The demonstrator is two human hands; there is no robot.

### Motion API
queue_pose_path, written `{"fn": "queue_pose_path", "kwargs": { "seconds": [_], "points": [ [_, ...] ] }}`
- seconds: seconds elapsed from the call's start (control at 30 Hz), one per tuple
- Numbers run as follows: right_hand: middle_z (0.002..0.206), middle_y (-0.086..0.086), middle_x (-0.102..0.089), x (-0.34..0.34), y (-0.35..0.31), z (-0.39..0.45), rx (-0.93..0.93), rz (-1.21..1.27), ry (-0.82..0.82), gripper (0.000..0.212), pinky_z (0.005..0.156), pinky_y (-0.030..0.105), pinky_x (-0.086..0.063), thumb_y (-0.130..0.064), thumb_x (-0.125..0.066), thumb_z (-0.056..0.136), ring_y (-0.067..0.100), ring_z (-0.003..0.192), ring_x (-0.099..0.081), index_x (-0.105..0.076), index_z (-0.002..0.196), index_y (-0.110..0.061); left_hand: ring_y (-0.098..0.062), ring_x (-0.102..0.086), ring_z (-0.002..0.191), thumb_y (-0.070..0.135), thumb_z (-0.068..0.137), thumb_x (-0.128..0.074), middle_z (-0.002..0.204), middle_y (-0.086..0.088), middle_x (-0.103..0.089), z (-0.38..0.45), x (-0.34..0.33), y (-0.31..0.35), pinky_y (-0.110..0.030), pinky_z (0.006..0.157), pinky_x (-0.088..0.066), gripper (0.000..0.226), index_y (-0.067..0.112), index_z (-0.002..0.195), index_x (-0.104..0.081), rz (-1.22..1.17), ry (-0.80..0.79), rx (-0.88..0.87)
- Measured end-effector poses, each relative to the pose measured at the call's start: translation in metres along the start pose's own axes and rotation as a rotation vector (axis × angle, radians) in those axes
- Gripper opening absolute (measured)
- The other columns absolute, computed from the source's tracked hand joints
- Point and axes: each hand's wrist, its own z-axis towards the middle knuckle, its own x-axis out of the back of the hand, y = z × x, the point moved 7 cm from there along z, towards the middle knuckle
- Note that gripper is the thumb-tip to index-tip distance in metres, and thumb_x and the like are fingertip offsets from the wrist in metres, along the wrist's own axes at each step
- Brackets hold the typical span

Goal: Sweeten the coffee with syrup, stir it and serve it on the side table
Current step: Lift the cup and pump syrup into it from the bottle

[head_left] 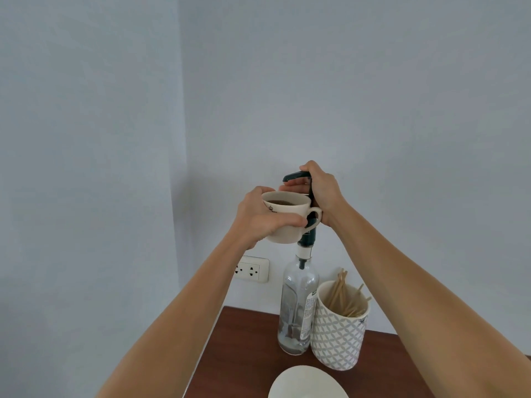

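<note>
Two hands aloft: left grip (pixel 260 216) around coffee cup (pixel 288 216) under spout, right grip (pixel 321 191) clenched on pump (pixel 298 177).

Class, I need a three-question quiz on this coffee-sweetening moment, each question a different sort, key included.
1. True or false: the cup rests on the table.
2. Which hand grips the pump? A) left B) right
3. Fill in: the wooden stirrers stand in a patterned ____ beside the syrup bottle.

Key: 1 false, the left hand holds it up; 2 B, the right hand; 3 holder.
</note>
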Motion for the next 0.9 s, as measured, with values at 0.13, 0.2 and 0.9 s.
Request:
{"fn": "queue_pose_path", "kwargs": {
  "seconds": [0.13,0.2,0.9],
  "points": [
    [0.081,0.023,-0.076,-0.0002,0.0013,0.0007,0.002,0.028,-0.007,0.037,0.088,0.047,-0.055,-0.029,-0.054,0.085,0.033,0.077,-0.069,-0.070,0.073,0.001,-0.017,-0.068,0.098,0.045,0.027,-0.088,0.110,0.001,-0.068,0.0007,-0.0015,-0.0011,-0.029,0.068,-0.053,0.098,0.021,0.117,-0.056,-0.007,-0.004,-0.002],
    [0.081,0.023,-0.076,-0.0001,0.0019,0.0004,0.006,0.033,-0.008,0.037,0.086,0.046,-0.056,-0.029,-0.053,0.085,0.033,0.076,-0.069,-0.070,0.076,0.003,-0.018,-0.068,0.099,0.047,0.026,-0.087,0.110,0.001,-0.069,0.0007,-0.0021,-0.0013,-0.029,0.067,-0.052,0.099,0.021,0.116,-0.057,-0.008,-0.007,-0.005],
    [0.080,0.022,-0.075,0.0017,0.0044,-0.0067,-0.014,0.074,0.004,0.031,0.088,0.048,-0.055,-0.023,-0.052,0.088,0.035,0.079,-0.069,-0.065,0.071,-0.001,-0.019,-0.067,0.100,0.046,0.025,-0.087,0.110,0.000,-0.069,-0.0018,-0.0041,-0.0033,-0.029,0.067,-0.052,0.097,0.021,0.114,-0.058,-0.008,-0.002,0.005]
  ]
}}
